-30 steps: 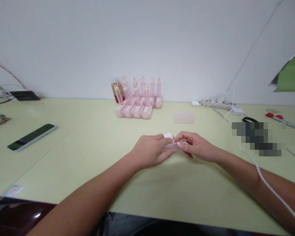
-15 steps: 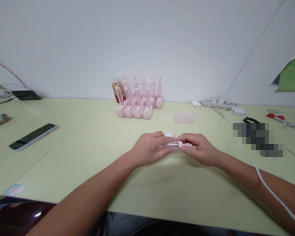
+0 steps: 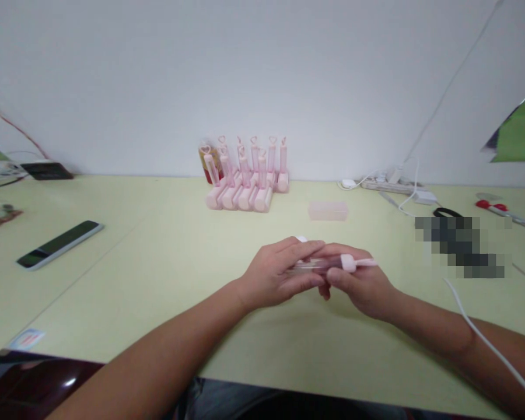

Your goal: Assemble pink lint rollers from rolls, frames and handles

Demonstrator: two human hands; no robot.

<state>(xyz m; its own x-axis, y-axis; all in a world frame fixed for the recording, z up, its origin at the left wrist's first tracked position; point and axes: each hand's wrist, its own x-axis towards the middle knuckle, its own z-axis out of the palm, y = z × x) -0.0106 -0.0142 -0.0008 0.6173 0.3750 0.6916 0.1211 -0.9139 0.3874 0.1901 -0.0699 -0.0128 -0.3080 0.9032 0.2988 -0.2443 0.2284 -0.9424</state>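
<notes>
Between my two hands lies a clear tube with a pale pink cap [image 3: 347,263] and a thin pink tip pointing right. My left hand [image 3: 273,271] is closed round the tube's left part. My right hand [image 3: 367,286] holds the tube near the cap, thumb in front and fingers behind. A small white piece [image 3: 301,238] peeks out behind my left fingers; what it belongs to is hidden. Beyond my hands, a pale pink translucent block [image 3: 328,210] lies on the table.
Several similar pink tubes [image 3: 245,169] with heart-shaped tops stand on pink bases by the wall, beside a red-and-yellow container [image 3: 209,163]. A phone-like device [image 3: 61,244] lies left. Right are a power strip [image 3: 391,186], a black strap [image 3: 448,213], a white cable [image 3: 485,332] and a blurred dark patch.
My right hand has moved right and slightly nearer, its fingers now behind the tube. The tube has shifted right with its cap, showing more of its length. My left hand has moved slightly right.
</notes>
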